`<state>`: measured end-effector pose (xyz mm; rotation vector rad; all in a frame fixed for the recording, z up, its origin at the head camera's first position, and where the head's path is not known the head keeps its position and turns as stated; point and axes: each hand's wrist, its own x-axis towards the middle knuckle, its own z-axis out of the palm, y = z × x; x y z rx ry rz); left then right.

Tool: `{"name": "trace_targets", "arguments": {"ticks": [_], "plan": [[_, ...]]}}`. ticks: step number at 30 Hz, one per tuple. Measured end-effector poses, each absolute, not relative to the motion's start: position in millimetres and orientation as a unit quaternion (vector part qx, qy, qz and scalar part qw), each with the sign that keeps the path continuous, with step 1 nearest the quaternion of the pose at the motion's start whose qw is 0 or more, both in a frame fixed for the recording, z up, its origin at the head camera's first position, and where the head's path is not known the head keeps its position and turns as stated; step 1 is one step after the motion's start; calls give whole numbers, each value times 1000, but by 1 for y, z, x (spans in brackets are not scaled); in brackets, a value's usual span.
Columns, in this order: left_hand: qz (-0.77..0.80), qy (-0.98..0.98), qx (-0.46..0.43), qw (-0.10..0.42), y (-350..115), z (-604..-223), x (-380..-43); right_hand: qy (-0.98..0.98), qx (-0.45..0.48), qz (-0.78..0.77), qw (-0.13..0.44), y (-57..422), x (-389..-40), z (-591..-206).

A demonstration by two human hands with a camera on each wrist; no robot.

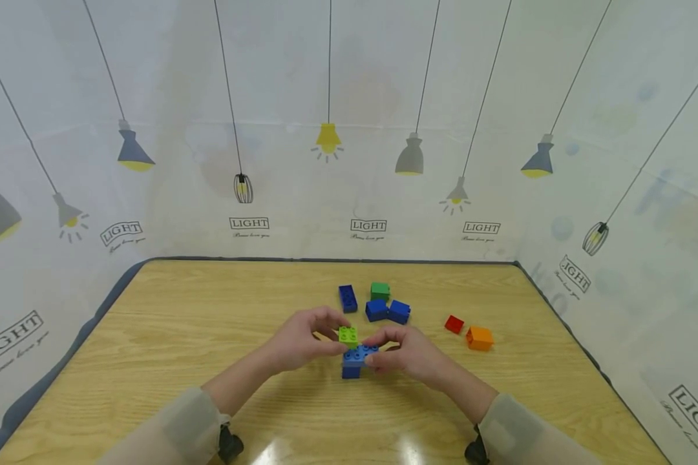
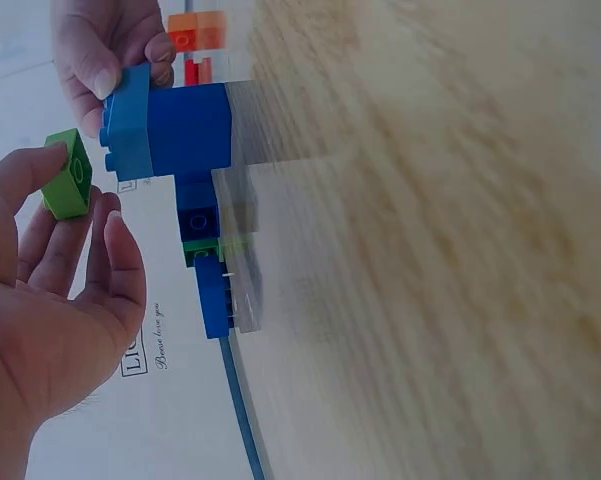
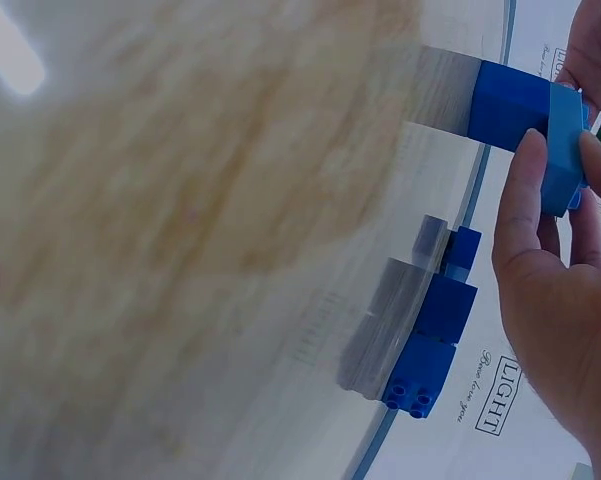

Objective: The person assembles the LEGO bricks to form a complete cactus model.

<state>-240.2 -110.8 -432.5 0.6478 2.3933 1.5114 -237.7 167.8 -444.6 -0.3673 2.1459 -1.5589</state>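
My left hand (image 1: 302,339) pinches a lime green building brick (image 1: 348,336) between thumb and fingers, studs up. In the left wrist view this lime brick (image 2: 68,178) is apart from the stack beside it. That stack is a light blue brick (image 1: 355,358) on top of a darker blue brick (image 1: 351,372), standing on the table. With thumb and fingers, my right hand (image 1: 412,355) holds the right end of the light blue brick. The right wrist view shows that end of the light blue brick (image 3: 562,150) jutting past the darker blue brick (image 3: 510,103).
Beyond the hands on the wooden table (image 1: 209,303) lie a long blue brick (image 1: 348,298), a green brick (image 1: 380,291) and two blue bricks (image 1: 377,310). To the right are a red brick (image 1: 454,324) and an orange brick (image 1: 479,338). A printed curtain (image 1: 302,219) borders the table.
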Motion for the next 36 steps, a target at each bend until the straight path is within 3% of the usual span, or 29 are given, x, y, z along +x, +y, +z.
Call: {"name": "trace_targets", "arguments": {"ticks": [36], "plan": [[503,828,216,117,-99,-444,-233,771,-140,-577,233,168,-239,-448]]}}
